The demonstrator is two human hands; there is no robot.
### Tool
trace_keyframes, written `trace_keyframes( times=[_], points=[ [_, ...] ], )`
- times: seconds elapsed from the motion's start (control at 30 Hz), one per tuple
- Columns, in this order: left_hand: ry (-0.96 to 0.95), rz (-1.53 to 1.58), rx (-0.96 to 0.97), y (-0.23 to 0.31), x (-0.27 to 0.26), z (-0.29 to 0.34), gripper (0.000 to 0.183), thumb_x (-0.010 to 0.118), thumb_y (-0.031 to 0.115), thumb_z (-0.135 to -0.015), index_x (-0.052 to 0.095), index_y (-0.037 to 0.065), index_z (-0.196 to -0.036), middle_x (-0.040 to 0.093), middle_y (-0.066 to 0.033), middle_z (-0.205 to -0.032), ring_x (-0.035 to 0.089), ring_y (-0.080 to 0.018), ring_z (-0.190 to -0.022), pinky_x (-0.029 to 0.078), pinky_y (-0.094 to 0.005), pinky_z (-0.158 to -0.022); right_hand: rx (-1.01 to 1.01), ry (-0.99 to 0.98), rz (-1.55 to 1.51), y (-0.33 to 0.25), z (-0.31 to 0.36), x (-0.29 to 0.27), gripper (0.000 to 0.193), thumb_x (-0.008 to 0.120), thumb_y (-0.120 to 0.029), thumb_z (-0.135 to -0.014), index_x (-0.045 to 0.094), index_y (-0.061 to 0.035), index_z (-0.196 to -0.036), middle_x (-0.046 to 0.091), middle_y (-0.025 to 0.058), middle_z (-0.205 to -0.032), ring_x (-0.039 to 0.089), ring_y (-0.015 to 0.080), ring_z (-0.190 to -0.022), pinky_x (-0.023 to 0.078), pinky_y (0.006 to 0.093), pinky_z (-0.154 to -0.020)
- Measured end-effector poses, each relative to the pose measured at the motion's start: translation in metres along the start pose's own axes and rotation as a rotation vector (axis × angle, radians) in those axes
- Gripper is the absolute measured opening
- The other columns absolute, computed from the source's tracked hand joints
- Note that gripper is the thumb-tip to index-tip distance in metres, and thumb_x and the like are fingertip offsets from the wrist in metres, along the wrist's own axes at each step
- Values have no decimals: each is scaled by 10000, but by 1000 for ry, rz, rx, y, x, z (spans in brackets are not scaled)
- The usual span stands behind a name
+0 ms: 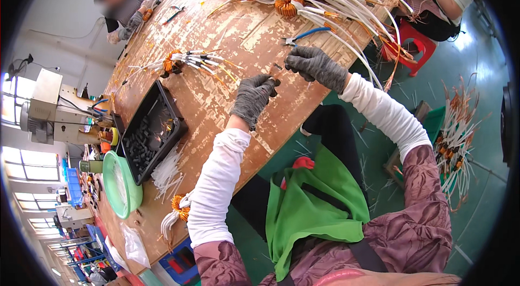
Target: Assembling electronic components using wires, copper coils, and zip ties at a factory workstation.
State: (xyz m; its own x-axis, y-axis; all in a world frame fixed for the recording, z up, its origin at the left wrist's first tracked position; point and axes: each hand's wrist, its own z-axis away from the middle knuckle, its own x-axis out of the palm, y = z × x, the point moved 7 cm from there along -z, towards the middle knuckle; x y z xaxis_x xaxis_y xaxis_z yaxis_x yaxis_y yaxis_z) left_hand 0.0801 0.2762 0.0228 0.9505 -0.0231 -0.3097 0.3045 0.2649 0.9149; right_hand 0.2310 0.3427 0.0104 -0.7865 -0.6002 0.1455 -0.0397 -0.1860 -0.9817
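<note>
My left hand (253, 99), in a grey glove, is closed in a pinch above the worn wooden table (238, 140). A small copper-coloured bit shows at its fingertips, too small to name. Just to the right, my right hand (316, 66), also gloved in grey, pinches close to a small dark piece (278, 66) between the two hands. Beyond my right hand lies a pair of blue-handled cutters (306, 36). Left of my left hand, a copper-wound coil (172, 63) with white and orange leads rests on the table.
A black tray (179, 124) of small black sleeves stands at the left, near white tubes (168, 175) and a green basin (120, 199). Many coils with white leads (325, 1) are heaped at the far side. Other people (127, 7) sit around the table. A red stool (420, 42) stands right.
</note>
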Motion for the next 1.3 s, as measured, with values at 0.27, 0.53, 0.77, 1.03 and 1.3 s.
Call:
trace_keyframes(
  times=[0.27, 0.53, 0.77, 1.03, 1.3],
  points=[
    [7, 14, -5, 0, 0, -1, 205, 564, 182, -856, 678, 31, -933, 583, -11, -637, 430, -50, -483, 339, -199, -436, -36, 19, 85, -4, 0, 5, 242, 586, -317, -860, 635, -88, -922, 567, -34, -746, 461, 42, -591, 385, 194, -509],
    [-5, -8, -66, -1, 0, -1, 226, 558, 136, -859, 636, -34, -986, 675, -71, -814, 575, -105, -628, 448, -237, -565, -161, 37, 184, -11, 1, 5, 250, 628, -261, -849, 632, -47, -976, 619, 8, -844, 543, 79, -778, 450, 227, -674],
    [-24, -2, -77, 2, -1, -2, 227, 573, 149, -858, 639, -34, -973, 667, -64, -787, 582, -107, -623, 451, -244, -554, -247, -28, 84, 1, -8, 8, 245, 662, -186, -827, 617, -40, -1019, 629, 29, -934, 565, 90, -872, 468, 243, -779],
    [-8, 27, -76, -1, -2, -2, 219, 583, 150, -853, 643, -31, -961, 667, -65, -787, 595, -111, -617, 447, -245, -542, -293, -40, 243, -4, -4, 11, 242, 666, -190, -823, 628, -55, -1020, 637, 26, -926, 575, 92, -868, 473, 256, -766],
    [-13, -23, -61, 2, -11, -8, 196, 601, 175, -841, 672, 2, -899, 651, -61, -719, 561, -102, -597, 434, -237, -539, -281, -35, 279, -15, -4, 17, 244, 660, -181, -827, 626, -56, -1035, 639, 9, -910, 563, 70, -828, 459, 229, -712]
  ],
)
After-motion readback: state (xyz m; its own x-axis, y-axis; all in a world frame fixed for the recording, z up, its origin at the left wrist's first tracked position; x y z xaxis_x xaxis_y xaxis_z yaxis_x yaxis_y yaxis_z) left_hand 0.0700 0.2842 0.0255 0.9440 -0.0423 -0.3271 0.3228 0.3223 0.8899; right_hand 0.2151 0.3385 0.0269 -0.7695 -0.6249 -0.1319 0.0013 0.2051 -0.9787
